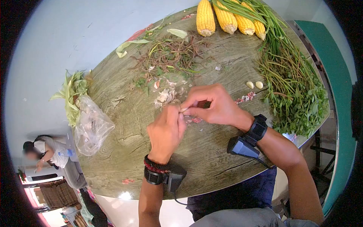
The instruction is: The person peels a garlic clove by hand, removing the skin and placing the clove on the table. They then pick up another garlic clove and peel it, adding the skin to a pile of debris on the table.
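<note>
Head view, left hand [165, 130] and right hand [214, 104] pinched around garlic clove [183, 110], direction and long axis hidden.

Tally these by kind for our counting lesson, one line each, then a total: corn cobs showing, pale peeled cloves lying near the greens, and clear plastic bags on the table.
Corn cobs: 4
Pale peeled cloves: 2
Clear plastic bag: 1
Total: 7
</note>
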The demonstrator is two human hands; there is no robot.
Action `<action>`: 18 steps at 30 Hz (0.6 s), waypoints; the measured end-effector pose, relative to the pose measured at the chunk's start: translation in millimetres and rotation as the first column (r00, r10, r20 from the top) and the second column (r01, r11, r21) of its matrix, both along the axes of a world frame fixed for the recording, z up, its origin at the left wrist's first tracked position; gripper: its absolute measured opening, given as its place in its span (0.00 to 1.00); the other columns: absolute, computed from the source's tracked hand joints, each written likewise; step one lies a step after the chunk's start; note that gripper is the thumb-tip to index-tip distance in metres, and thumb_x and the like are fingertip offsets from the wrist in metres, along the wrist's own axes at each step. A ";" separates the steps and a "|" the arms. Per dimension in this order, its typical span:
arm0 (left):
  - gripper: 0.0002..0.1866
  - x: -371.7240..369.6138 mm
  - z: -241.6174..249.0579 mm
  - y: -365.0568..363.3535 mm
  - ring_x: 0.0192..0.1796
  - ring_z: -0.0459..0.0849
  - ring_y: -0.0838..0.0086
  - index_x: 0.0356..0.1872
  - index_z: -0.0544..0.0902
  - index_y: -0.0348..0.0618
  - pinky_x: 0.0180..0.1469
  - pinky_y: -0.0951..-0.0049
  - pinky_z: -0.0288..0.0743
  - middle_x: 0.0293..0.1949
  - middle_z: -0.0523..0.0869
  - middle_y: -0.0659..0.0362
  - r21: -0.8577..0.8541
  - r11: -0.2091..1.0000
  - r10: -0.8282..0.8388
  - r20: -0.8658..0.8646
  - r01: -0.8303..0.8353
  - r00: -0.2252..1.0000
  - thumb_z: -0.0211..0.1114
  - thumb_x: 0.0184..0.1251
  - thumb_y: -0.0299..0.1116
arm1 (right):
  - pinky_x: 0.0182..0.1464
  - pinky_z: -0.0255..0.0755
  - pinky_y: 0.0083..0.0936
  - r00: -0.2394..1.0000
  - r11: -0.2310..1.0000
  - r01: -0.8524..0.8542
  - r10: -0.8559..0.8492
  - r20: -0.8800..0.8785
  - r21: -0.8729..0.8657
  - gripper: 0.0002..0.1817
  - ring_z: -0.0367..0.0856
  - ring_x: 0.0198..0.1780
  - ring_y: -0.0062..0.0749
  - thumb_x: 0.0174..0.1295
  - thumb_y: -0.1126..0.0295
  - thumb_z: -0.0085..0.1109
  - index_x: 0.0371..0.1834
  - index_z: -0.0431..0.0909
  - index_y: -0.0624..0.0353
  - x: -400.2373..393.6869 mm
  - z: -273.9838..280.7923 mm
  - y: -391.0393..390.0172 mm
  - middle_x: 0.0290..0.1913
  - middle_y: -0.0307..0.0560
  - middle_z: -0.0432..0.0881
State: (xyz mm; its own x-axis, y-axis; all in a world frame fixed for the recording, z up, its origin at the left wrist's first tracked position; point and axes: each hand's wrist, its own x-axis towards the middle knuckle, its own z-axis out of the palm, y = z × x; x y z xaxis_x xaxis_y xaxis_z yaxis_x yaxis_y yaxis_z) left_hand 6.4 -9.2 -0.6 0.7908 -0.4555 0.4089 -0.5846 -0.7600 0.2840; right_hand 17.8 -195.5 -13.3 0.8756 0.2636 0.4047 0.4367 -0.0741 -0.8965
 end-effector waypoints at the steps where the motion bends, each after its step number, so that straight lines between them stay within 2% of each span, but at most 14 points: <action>1: 0.06 -0.1 0.2 -0.5 0.25 0.81 0.57 0.37 0.73 0.45 0.26 0.62 0.74 0.24 0.79 0.52 0.010 1.000 0.004 -0.007 -0.004 1.000 0.61 0.62 0.27 | 0.33 0.70 0.21 1.000 1.000 0.000 0.000 0.004 -0.014 0.08 0.79 0.31 0.23 0.51 0.80 0.69 0.35 0.85 0.61 0.2 -0.4 0.3 0.30 0.43 0.83; 3: 0.06 -0.3 0.1 -1.8 0.25 0.82 0.60 0.34 0.72 0.45 0.25 0.62 0.73 0.26 0.79 0.55 0.030 0.999 0.011 -0.020 -0.011 1.000 0.61 0.59 0.28 | 0.33 0.70 0.21 1.000 0.999 0.003 -0.002 0.011 -0.042 0.08 0.80 0.32 0.24 0.50 0.80 0.69 0.35 0.85 0.61 0.3 -1.9 0.5 0.30 0.43 0.83; 6: 0.08 0.7 -11.8 -0.8 0.23 0.81 0.60 0.34 0.71 0.45 0.23 0.61 0.72 0.22 0.79 0.55 0.039 0.997 0.060 -0.009 -0.060 0.998 0.62 0.58 0.27 | 0.33 0.71 0.22 0.999 0.999 -0.020 0.018 -0.047 -0.033 0.08 0.80 0.31 0.25 0.50 0.79 0.69 0.35 0.86 0.61 0.2 -3.1 -0.2 0.30 0.43 0.83; 9: 0.06 -0.5 -13.3 1.6 0.21 0.80 0.56 0.36 0.70 0.44 0.25 0.62 0.72 0.21 0.77 0.50 -0.088 0.996 0.023 -0.143 -0.035 0.990 0.58 0.64 0.26 | 0.33 0.71 0.22 0.994 0.999 -0.030 0.032 -0.100 0.022 0.09 0.80 0.31 0.25 0.50 0.79 0.69 0.36 0.86 0.61 -0.2 -5.8 0.1 0.30 0.44 0.83; 12: 0.07 0.3 -15.2 5.4 0.21 0.80 0.60 0.34 0.69 0.44 0.22 0.64 0.71 0.20 0.78 0.54 -0.181 0.983 -0.032 -0.180 -0.001 0.983 0.60 0.61 0.25 | 0.31 0.72 0.21 0.994 0.994 -0.107 0.107 -0.026 -0.017 0.08 0.80 0.30 0.22 0.52 0.80 0.69 0.37 0.86 0.62 1.5 -4.1 -2.0 0.30 0.43 0.84; 15: 0.04 -1.2 -10.7 5.4 0.21 0.77 0.69 0.34 0.69 0.41 0.26 0.71 0.70 0.22 0.76 0.54 -0.404 0.914 -0.105 -0.306 -0.030 0.946 0.55 0.67 0.24 | 0.29 0.72 0.18 0.932 0.970 -0.114 0.179 -0.314 0.213 0.06 0.80 0.29 0.19 0.56 0.80 0.67 0.38 0.85 0.64 -3.7 1.1 2.0 0.30 0.42 0.84; 18: 0.05 -5.1 -8.3 1.8 0.34 0.64 0.84 0.36 0.68 0.41 0.37 0.81 0.62 0.31 0.68 0.65 -0.619 0.783 -0.203 -0.338 -0.055 0.919 0.47 0.76 0.27 | 0.28 0.73 0.16 0.891 0.940 -0.115 0.241 -0.385 0.322 0.06 0.79 0.29 0.17 0.59 0.79 0.65 0.40 0.84 0.65 -2.3 -2.2 3.2 0.31 0.42 0.84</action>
State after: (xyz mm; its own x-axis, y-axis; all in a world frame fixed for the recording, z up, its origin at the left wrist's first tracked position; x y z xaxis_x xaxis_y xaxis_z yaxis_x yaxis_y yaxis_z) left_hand 1.3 -7.4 -8.9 0.9113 -0.2766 0.3049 -0.3849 -0.3100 0.8693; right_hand 15.5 -192.3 -15.5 0.9276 0.3606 0.0976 0.0034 0.2531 -0.9674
